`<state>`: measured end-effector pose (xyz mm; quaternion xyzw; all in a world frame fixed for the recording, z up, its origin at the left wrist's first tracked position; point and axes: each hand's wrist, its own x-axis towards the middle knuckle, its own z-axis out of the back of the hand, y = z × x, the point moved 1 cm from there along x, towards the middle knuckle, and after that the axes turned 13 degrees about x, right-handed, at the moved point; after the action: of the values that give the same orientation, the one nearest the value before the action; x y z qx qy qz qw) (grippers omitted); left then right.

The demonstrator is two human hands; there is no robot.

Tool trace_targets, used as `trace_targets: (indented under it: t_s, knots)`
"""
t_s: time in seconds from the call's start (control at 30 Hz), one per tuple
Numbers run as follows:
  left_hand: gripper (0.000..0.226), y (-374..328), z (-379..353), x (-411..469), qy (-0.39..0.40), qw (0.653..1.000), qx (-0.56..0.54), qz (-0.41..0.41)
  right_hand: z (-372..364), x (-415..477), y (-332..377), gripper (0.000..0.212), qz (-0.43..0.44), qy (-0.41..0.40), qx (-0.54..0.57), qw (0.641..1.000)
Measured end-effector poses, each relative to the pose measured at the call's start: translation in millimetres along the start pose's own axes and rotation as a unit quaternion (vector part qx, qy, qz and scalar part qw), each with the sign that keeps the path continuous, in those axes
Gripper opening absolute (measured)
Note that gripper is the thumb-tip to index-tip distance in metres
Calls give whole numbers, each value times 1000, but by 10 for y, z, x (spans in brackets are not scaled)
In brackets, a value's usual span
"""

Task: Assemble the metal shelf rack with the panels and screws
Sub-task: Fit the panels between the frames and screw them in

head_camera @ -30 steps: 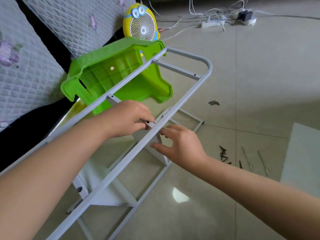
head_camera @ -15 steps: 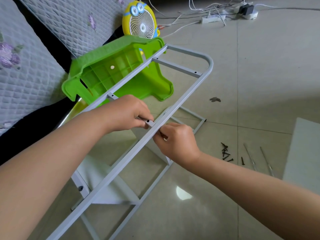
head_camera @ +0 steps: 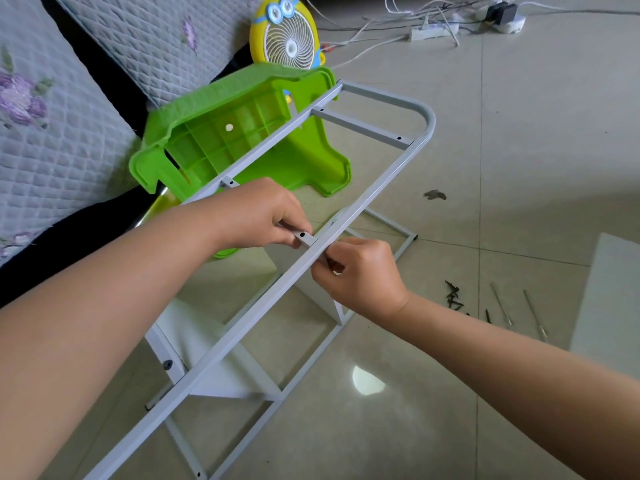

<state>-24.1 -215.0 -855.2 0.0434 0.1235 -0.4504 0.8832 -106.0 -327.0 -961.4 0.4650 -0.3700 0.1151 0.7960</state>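
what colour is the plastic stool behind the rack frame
Bright lime green stool; head view, the only one, shows it clearly.

So a second ago the right hand (head_camera: 360,275) was open, fingers spread just under the frame rail (head_camera: 277,282). Now it's curled up tight against the rail, fingertips pinched at the crossbar (head_camera: 304,239) joint.

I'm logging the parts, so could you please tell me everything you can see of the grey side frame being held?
The frame looks like grey painted metal tube: two long rails joined by a rounded far end and crossbars, with small screw holes. It runs tilted over the floor, above a white panel of the rack. The left hand has its grip on a crossbar stub; the right hand pinches at the near rail. The green stool lies behind it; contact is unclear.
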Motion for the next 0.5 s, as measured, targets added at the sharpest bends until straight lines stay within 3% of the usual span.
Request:
trace_targets:
  t_s: [0.5]
  knots:
    - [21, 0, 6, -12, -5, 1000, -4, -16, 70, 42, 5, 39, 11, 39, 32, 999]
